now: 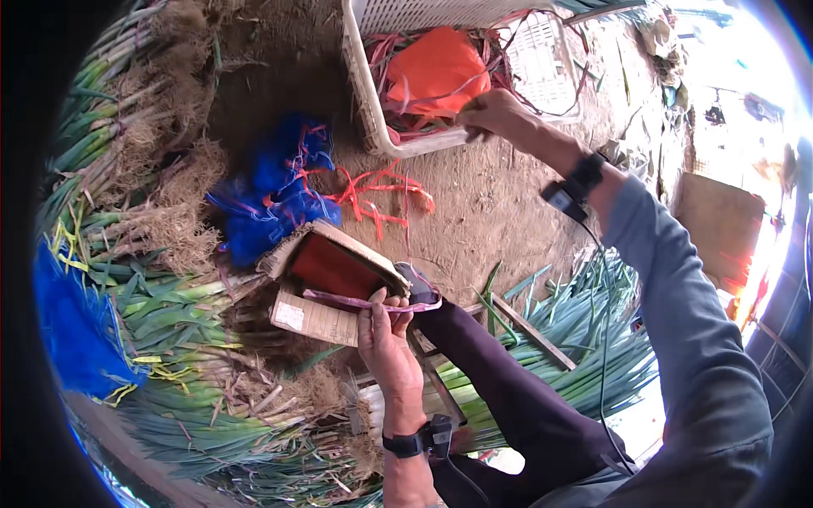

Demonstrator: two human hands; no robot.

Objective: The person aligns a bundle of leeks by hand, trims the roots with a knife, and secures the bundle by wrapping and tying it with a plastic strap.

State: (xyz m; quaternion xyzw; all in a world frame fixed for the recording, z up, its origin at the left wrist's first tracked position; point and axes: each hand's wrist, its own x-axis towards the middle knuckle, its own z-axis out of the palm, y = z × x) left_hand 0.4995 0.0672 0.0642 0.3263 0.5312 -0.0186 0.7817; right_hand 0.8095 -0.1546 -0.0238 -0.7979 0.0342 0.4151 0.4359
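My left hand is closed on a pink-purple plastic strip, which lies across the front of an open cardboard box. A dark red surface shows inside the box. Farther off and to the right, my right hand hangs over the near rim of a white plastic crate. Its fingers are curled together, and whatever is between them is too small to make out. Tangled pink and purple strips and an orange-red cloth or bag lie in the crate beside it.
Bundles of green onions with roots line the left side; more green onions lie by my leg. Blue netting and loose red strips lie on the dirt floor. A wooden bar crosses the onions near my leg.
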